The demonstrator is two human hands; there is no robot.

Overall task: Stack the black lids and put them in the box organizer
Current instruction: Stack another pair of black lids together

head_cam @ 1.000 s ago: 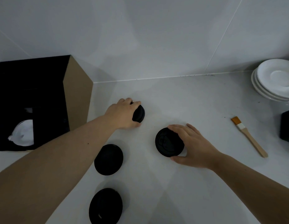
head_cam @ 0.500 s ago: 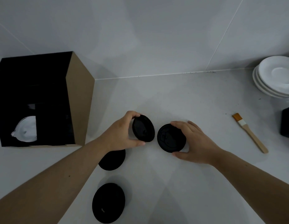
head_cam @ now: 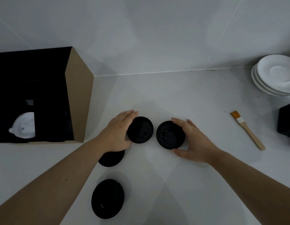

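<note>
Black plastic cup lids, four in number, lie on a white counter (head_cam: 181, 98). Left hand (head_cam: 118, 132): curled around the left edge of one lid (head_cam: 140, 129), fingers at its far rim and thumb at its near rim; whether the lid is raised off the counter cannot be told. Right hand (head_cam: 193, 140): gripping a second lid (head_cam: 170, 135) by its right edge, fingers over the far rim, thumb under the near rim. The two held lids sit side by side between the hands, close but apart. A third lid (head_cam: 111, 158) lies just behind the left wrist, partly hidden by it; a fourth lid (head_cam: 107, 198) lies nearer the viewer, beside the left forearm. Box organizer (head_cam: 79, 101): cardboard, black inside, well to the left of the left hand, with a white lid (head_cam: 25, 125) in one compartment. Right of the right hand: a pastry brush (head_cam: 248, 129) and stacked white saucers (head_cam: 275, 75).
</note>
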